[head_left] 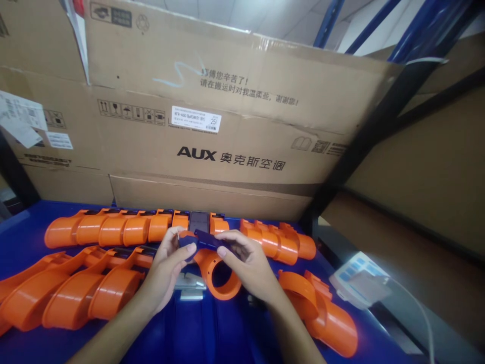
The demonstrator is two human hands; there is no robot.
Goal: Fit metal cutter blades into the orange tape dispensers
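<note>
Both hands meet over the middle of the blue table. My left hand [168, 268] pinches a dark blue piece [187, 241] with some orange behind it. My right hand [246, 260] grips a longer dark blue part [207, 239] between thumb and fingers. Just below them, an orange ring part [222, 278] hangs with its round opening facing me; it appears joined to the held pieces. How the pieces connect is hidden by my fingers. A dark rectangular device [199, 221] lies behind my hands.
Rows of orange cylindrical parts [111, 231] lie on the blue table [182, 333], with several more orange parts [335, 326] at right. Behind stands a cardboard box wall [151, 136]. A white device [359, 280] with a cable sits right, beside a dark post [352, 146].
</note>
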